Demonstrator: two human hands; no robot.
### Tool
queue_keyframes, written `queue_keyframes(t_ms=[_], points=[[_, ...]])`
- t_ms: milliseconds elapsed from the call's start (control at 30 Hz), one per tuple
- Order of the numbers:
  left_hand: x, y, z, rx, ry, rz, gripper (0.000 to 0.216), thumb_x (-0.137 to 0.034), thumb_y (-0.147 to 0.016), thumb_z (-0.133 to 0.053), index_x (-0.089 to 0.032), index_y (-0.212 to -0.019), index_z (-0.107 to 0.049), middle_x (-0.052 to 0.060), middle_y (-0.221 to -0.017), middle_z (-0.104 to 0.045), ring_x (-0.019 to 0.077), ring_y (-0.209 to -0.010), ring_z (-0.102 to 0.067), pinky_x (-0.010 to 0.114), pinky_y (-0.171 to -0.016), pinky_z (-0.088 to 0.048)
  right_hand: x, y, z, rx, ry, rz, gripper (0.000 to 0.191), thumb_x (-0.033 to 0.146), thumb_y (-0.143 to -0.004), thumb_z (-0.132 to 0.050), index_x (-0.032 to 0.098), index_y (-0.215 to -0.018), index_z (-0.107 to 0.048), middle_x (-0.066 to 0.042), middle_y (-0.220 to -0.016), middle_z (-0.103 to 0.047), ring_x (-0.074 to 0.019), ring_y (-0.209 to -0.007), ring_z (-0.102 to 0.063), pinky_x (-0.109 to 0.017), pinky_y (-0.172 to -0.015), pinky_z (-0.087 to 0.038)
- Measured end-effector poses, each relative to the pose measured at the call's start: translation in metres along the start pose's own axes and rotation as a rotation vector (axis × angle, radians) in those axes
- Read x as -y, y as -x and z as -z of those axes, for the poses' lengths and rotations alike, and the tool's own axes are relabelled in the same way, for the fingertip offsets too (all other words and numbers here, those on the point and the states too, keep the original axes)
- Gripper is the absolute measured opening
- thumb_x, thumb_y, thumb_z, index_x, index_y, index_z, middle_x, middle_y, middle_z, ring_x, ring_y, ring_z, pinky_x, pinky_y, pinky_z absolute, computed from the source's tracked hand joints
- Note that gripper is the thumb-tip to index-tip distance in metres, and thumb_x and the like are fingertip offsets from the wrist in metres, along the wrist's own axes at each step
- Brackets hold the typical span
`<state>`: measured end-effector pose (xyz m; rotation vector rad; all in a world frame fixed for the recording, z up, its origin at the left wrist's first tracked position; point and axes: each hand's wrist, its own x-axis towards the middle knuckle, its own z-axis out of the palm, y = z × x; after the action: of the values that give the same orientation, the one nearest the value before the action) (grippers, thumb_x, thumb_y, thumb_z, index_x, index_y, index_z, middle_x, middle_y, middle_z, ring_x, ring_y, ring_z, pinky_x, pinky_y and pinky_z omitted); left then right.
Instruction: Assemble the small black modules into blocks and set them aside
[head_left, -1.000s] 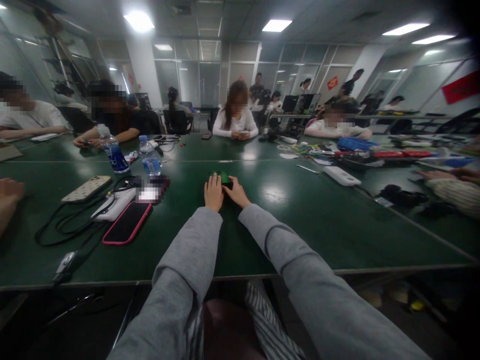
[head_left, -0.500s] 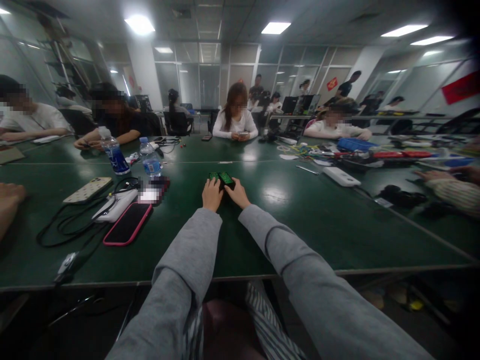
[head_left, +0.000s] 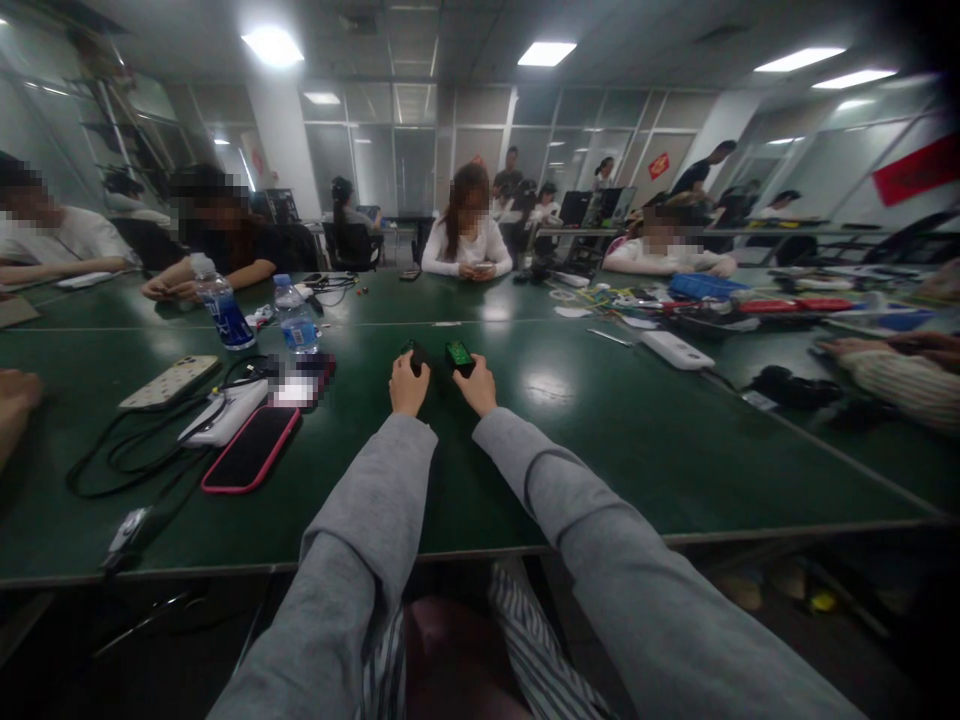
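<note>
Both my arms, in grey sleeves, reach out over the dark green table (head_left: 615, 440). My left hand (head_left: 408, 385) is closed round a small dark piece (head_left: 415, 352) that shows past its fingertips. A little to the right, my right hand (head_left: 477, 387) pinches a small green circuit board (head_left: 458, 354). The two pieces are held a few centimetres apart, just above the tabletop.
To my left lie a pink-edged phone (head_left: 251, 447), a white power bank (head_left: 221, 413), a patterned phone (head_left: 169, 381), black cables (head_left: 112, 460) and two water bottles (head_left: 222, 312). A white power strip (head_left: 677, 350) and tools lie right. Several people sit around the table.
The green board that lay under both hands has come apart into two pieces. My left hand has drawn left with the dark piece, my right hand keeps the green one.
</note>
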<state>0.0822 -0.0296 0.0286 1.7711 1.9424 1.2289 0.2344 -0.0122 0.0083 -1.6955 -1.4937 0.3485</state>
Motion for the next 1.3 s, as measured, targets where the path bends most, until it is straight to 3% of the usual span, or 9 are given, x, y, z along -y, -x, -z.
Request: queue_keyframes(t_ms=[200, 367, 567, 700, 1100, 1300], points=[[0.004, -0.002, -0.001, -0.003, 0.079, -0.003, 0.045, -0.035, -0.091, -0.051, -0.02, -0.133, -0.048, 0.013, -0.143, -0.046, 0.0262, -0.129, -0.049, 0.039, -0.107, -0.04, 0.0, 0.002, 0.002, -0.03, 0.043, 0.012, 0.059, 0.034, -0.083, -0.058, 0.014, -0.135, -0.039, -0.016, -0.119, -0.063, -0.0289, -0.107, -0.062, -0.042, -0.09, -0.049], [0.006, -0.002, -0.002, -0.014, 0.034, 0.016, 0.069, -0.027, -0.082, -0.064, -0.016, -0.143, -0.034, 0.018, -0.153, -0.03, 0.0302, -0.136, -0.041, 0.041, -0.109, -0.038, 0.002, 0.006, 0.001, -0.064, 0.14, 0.24, 0.054, 0.024, -0.083, -0.053, 0.013, -0.135, -0.041, -0.015, -0.124, -0.06, -0.0267, -0.113, -0.058, -0.041, -0.096, -0.046], [0.012, -0.004, -0.006, 0.024, 0.001, -0.043, 0.078, -0.026, -0.081, -0.066, -0.015, -0.147, -0.026, 0.017, -0.149, -0.041, 0.0265, -0.138, -0.039, 0.038, -0.111, -0.036, 0.002, 0.007, 0.001, -0.052, 0.351, 0.418, 0.057, 0.008, -0.08, -0.046, 0.006, -0.137, -0.041, -0.019, -0.142, -0.045, -0.0259, -0.132, -0.043, -0.04, -0.11, -0.034], [0.014, -0.005, -0.009, 0.043, -0.033, -0.034, 0.08, -0.029, -0.083, -0.065, -0.011, -0.148, -0.023, 0.019, -0.148, -0.042, 0.0274, -0.135, -0.043, 0.037, -0.109, -0.037, 0.002, 0.009, 0.002, -0.035, 0.446, 0.494, 0.057, 0.002, -0.079, -0.041, 0.007, -0.136, -0.044, -0.017, -0.143, -0.044, -0.0247, -0.134, -0.039, -0.041, -0.113, -0.029], [0.008, -0.003, -0.002, 0.149, -0.087, 0.105, 0.09, -0.034, -0.083, -0.066, -0.007, -0.151, -0.013, 0.022, -0.137, -0.053, 0.03, -0.125, -0.054, 0.037, -0.102, -0.043, -0.005, 0.008, -0.005, 0.003, 0.418, 0.485, 0.058, 0.011, -0.08, -0.046, 0.01, -0.138, -0.042, -0.015, -0.148, -0.038, -0.0245, -0.14, -0.03, -0.041, -0.112, -0.032], [0.005, 0.0, 0.003, 0.095, 0.123, 0.127, 0.083, -0.032, -0.077, -0.073, -0.012, -0.146, -0.031, 0.024, -0.136, -0.053, 0.0347, -0.129, -0.05, 0.044, -0.106, -0.039, -0.005, 0.008, -0.007, 0.009, 0.364, 0.476, 0.058, 0.016, -0.08, -0.05, 0.009, -0.137, -0.041, -0.019, -0.148, -0.035, -0.0288, -0.14, -0.028, -0.047, -0.112, -0.03]])
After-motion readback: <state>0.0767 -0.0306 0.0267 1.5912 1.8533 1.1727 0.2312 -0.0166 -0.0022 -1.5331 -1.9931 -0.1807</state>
